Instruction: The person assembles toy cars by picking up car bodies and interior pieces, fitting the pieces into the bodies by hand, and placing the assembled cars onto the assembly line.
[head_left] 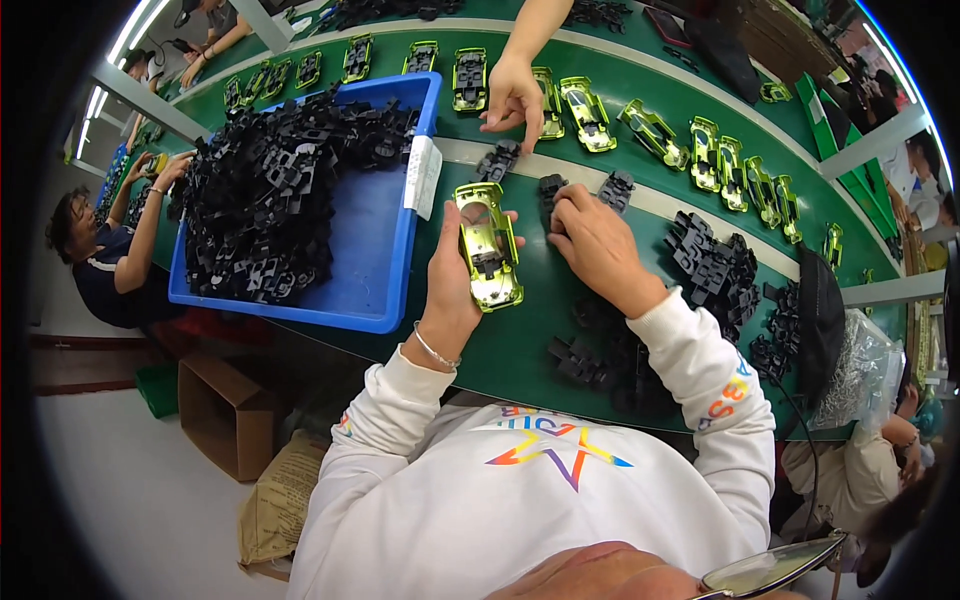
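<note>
My left hand [449, 280] is closed around a shiny yellow-green toy car body shell [491, 255], its open underside facing up. Just to the right, over the green table, my right hand [600, 245] has its fingers bent together at a small black plastic car part [550, 188]. The palm hides how much of that part is gripped. Another black part [614, 190] lies beyond my right knuckles. Across from me a co-worker's hand [514, 95] reaches down toward a black car part [498, 160] just beyond the shell.
A blue bin [365, 290] partly filled with black plastic parts [265, 190] stands on my left. Toy car shells [588, 115] line the green conveyor beyond. Black parts [712, 265] are heaped on the right, near a clear plastic bag [855, 370]. A cardboard box [225, 415] sits below.
</note>
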